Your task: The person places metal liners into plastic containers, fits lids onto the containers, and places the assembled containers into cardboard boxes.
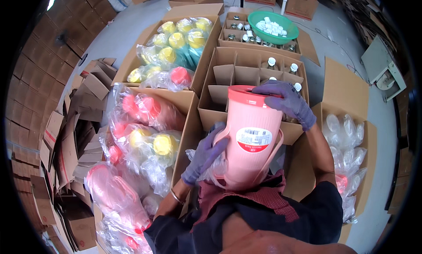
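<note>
A pink pitcher [246, 166] with a white-and-red label is held upright close against my body. My left hand [205, 154], in a purple-grey glove, is closed at the pitcher's left side, by its handle. A crumpled clear plastic bag [215, 169] bunches beneath those fingers. My right hand [291, 104], gloved the same way, grips the red lid [242, 95] from above on its right side. The lid sits on the pitcher's top. A second handle or strap curves down the pitcher's right side.
At left, an open carton [187, 142] holds bagged pink and yellow-lidded pitchers; another carton [210, 47] lies beyond. A divided carton [225, 74] with white-capped bottles stands ahead, with a green bowl [288, 34] of white caps behind it. Bagged items fill the right carton [371, 144].
</note>
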The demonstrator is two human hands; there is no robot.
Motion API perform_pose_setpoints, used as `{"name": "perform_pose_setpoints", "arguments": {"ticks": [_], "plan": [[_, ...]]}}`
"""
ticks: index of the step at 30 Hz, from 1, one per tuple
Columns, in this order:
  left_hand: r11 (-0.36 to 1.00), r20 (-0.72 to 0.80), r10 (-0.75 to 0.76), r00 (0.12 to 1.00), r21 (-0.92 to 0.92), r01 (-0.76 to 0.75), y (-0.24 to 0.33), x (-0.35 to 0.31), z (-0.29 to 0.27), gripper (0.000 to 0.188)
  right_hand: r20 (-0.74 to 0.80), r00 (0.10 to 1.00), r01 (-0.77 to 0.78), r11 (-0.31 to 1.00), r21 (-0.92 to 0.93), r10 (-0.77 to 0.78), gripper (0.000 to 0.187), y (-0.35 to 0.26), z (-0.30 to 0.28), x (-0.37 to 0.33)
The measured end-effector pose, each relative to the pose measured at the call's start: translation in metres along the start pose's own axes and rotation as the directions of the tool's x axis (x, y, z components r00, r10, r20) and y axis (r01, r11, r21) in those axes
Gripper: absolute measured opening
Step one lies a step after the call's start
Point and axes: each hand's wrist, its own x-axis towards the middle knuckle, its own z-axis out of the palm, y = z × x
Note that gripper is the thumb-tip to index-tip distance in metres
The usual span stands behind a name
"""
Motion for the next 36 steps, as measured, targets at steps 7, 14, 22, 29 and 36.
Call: {"name": "perform_pose_setpoints", "arguments": {"ticks": [7, 14, 22, 29, 36], "plan": [[0.881, 0.307, 0.388, 0.869, 0.153, -0.447, -0.052, 0.042, -0.052, 0.047, 0.275, 0.915, 0.328, 0.942, -0.074, -0.297, 0.033, -0.097, -0.005, 0.016], [0.891, 0.355, 0.377, 0.855, 0.114, -0.440, -0.081, 0.086, -0.007, 0.049, 0.588, 0.753, 0.466, 0.870, -0.163, -0.293, 0.021, -0.116, -0.007, 0.024], [0.836, 0.392, 0.453, 0.801, 0.125, -0.534, -0.063, 0.077, -0.012, 0.048, 0.512, 0.775, 0.408, 0.912, 0.041, -0.369, 0.022, -0.076, -0.022, 0.011], [0.880, 0.316, 0.369, 0.874, 0.183, -0.438, -0.063, 0.078, -0.003, 0.041, 0.497, 0.797, 0.483, 0.857, -0.181, -0.344, 0.028, -0.093, -0.008, 0.012], [0.996, 0.210, 0.069, 0.975, 0.036, -0.078, -0.017, 0.025, -0.005, 0.045, 0.171, 0.982, -0.051, 0.986, -0.158, 0.078, 0.018, -0.005, -0.017, -0.010]]}}
